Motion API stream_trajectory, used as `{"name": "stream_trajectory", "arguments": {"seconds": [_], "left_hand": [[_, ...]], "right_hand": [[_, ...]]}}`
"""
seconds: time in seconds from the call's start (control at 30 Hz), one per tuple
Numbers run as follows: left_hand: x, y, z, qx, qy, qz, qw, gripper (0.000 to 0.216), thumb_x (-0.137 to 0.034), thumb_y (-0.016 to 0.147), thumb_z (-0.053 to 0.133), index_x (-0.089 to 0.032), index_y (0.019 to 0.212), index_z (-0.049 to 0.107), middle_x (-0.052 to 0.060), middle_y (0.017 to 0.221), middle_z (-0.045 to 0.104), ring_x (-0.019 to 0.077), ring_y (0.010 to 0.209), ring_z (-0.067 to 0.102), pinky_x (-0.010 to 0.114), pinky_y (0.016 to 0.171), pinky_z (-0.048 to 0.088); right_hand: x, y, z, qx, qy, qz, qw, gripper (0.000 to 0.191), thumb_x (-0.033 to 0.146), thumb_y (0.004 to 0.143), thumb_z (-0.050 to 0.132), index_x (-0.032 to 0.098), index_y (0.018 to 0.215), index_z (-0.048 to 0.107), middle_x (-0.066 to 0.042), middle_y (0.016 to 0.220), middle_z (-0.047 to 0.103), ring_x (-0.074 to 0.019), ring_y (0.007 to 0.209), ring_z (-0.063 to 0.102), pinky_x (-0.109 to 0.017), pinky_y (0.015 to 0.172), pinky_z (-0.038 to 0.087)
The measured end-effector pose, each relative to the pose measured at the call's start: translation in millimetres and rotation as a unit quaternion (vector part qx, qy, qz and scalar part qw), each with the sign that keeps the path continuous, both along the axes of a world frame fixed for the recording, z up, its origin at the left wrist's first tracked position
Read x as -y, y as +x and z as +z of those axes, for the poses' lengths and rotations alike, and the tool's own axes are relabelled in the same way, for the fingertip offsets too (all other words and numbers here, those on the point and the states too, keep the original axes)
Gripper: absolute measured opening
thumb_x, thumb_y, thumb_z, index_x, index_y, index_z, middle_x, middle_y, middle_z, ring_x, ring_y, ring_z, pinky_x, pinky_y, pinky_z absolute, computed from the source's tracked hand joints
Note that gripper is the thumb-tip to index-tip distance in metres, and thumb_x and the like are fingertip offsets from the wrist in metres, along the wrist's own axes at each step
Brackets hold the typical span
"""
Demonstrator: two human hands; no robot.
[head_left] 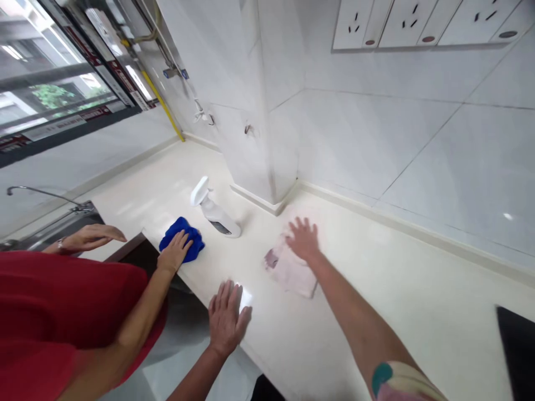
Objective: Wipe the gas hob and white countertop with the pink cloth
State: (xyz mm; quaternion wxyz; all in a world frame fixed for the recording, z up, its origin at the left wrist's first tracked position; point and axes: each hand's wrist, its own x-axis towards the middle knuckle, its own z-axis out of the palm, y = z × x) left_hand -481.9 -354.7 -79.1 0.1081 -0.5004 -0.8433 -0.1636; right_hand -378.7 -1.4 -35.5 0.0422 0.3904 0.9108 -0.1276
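Observation:
My left hand [225, 317] lies flat, fingers apart, on the cream counter [376, 301] near its front edge, holding nothing. My right hand [303, 239] is spread open, palm down, pressing the far end of a pale pink cloth [290, 270] lying flat on the counter. A white spray bottle [214, 210] lies on its side to the left of the cloth, beyond both hands.
A person in a red shirt [62, 317] stands at my left, one hand [174, 252] on a blue cloth [183, 238], the other [90, 236] by a sink with a faucet [42, 195]. White tiled wall with a pillar [259, 139] and sockets [418, 22]. A dark object [518, 351] sits at right.

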Motion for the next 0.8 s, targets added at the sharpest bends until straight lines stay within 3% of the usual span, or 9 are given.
{"name": "stream_trajectory", "arguments": {"seconds": [0.03, 0.1, 0.2, 0.3, 0.4, 0.53, 0.6, 0.67, 0.8], "left_hand": [[0.7, 0.0, -1.6, 0.004, 0.007, 0.006, 1.0, 0.065, -0.045, 0.101, 0.048, -0.026, 0.161, 0.034, 0.015, 0.162, 0.044, 0.0338, 0.152, 0.037, 0.051, 0.12, 0.027], [3.6, -1.1, -6.4, 0.024, 0.027, 0.022, 0.999, 0.067, -0.046, 0.102, 0.045, -0.025, 0.163, 0.028, 0.017, 0.164, 0.04, 0.0349, 0.153, 0.035, 0.054, 0.12, 0.028], [9.9, -4.7, -13.5, 0.08, 0.078, 0.063, 0.992, 0.067, -0.045, 0.104, 0.039, -0.021, 0.164, 0.021, 0.02, 0.167, 0.031, 0.0358, 0.154, 0.032, 0.057, 0.12, 0.033], [14.5, -5.6, -14.3, 0.124, 0.109, 0.095, 0.982, 0.065, -0.043, 0.105, 0.036, -0.02, 0.164, 0.02, 0.02, 0.166, 0.03, 0.0347, 0.154, 0.032, 0.057, 0.121, 0.036], [11.7, -1.0, -6.5, 0.132, 0.093, 0.095, 0.982, 0.063, -0.043, 0.104, 0.037, -0.024, 0.162, 0.024, 0.018, 0.164, 0.033, 0.034, 0.154, 0.033, 0.06, 0.122, 0.035], [-7.0, 10.3, 6.7, 0.127, 0.074, 0.078, 0.986, 0.057, -0.042, 0.104, 0.038, -0.027, 0.159, 0.033, 0.018, 0.163, 0.036, 0.0365, 0.153, 0.034, 0.065, 0.119, 0.036], [-17.5, 16.0, 9.7, 0.113, 0.052, 0.086, 0.989, 0.054, -0.045, 0.104, 0.039, -0.028, 0.155, 0.04, 0.018, 0.161, 0.04, 0.0388, 0.151, 0.036, 0.067, 0.116, 0.036], [-24.8, 20.0, 10.0, 0.092, 0.027, 0.1, 0.99, 0.052, -0.047, 0.103, 0.04, -0.027, 0.151, 0.046, 0.018, 0.159, 0.044, 0.0396, 0.15, 0.038, 0.068, 0.114, 0.036], [-29.3, 22.0, 8.5, 0.069, -0.002, 0.108, 0.992, 0.051, -0.05, 0.103, 0.04, -0.021, 0.141, 0.056, 0.02, 0.158, 0.046, 0.0386, 0.149, 0.04, 0.064, 0.114, 0.035]], "right_hand": [[26.6, -18.6, 2.4, -0.01, -0.006, 0.034, 0.999, 0.07, 0.06, 0.099, 0.039, 0.031, 0.163, 0.033, -0.004, 0.175, 0.014, -0.0344, 0.161, 0.006, -0.059, 0.125, 0.006], [83.8, -41.0, 3.7, -0.048, -0.027, 0.11, 0.992, 0.074, 0.061, 0.097, 0.044, 0.028, 0.163, 0.034, -0.009, 0.175, 0.014, -0.0404, 0.16, 0.005, -0.065, 0.123, 0.004], [156.3, -41.5, -0.3, -0.109, -0.051, 0.212, 0.97, 0.07, 0.061, 0.097, 0.049, 0.027, 0.159, 0.041, -0.011, 0.174, 0.019, -0.0416, 0.159, 0.005, -0.067, 0.123, 0.001], [177.7, -22.5, -3.5, -0.161, -0.055, 0.272, 0.947, 0.067, 0.059, 0.096, 0.055, 0.029, 0.155, 0.045, -0.008, 0.172, 0.028, -0.0353, 0.16, 0.009, -0.06, 0.127, 0.004], [135.8, 0.2, -0.6, -0.146, -0.061, 0.231, 0.96, 0.067, 0.06, 0.095, 0.057, 0.031, 0.155, 0.046, -0.005, 0.17, 0.032, -0.0313, 0.159, 0.013, -0.054, 0.128, 0.008], [29.6, 57.8, 2.6, -0.094, -0.038, 0.031, 0.994, 0.063, 0.054, 0.103, 0.045, 0.027, 0.16, 0.039, -0.004, 0.173, 0.025, -0.0328, 0.16, 0.008, -0.056, 0.125, 0.004], [-17.7, 108.3, -0.9, -0.076, -0.022, -0.053, 0.995, 0.064, 0.049, 0.103, 0.044, 0.023, 0.161, 0.039, -0.009, 0.173, 0.021, -0.0355, 0.16, 0.007, -0.058, 0.125, 0.004], [-50.1, 172.0, -8.1, -0.047, 0.011, -0.158, 0.986, 0.062, 0.048, 0.102, 0.043, 0.025, 0.16, 0.04, -0.007, 0.173, 0.023, -0.0346, 0.16, 0.01, -0.056, 0.126, 0.008], [-61.2, 313.3, -28.6, -0.014, 0.076, -0.335, 0.939, 0.063, 0.051, 0.103, 0.032, 0.024, 0.158, 0.044, -0.008, 0.172, 0.028, -0.0368, 0.158, 0.016, -0.058, 0.124, 0.018]]}}
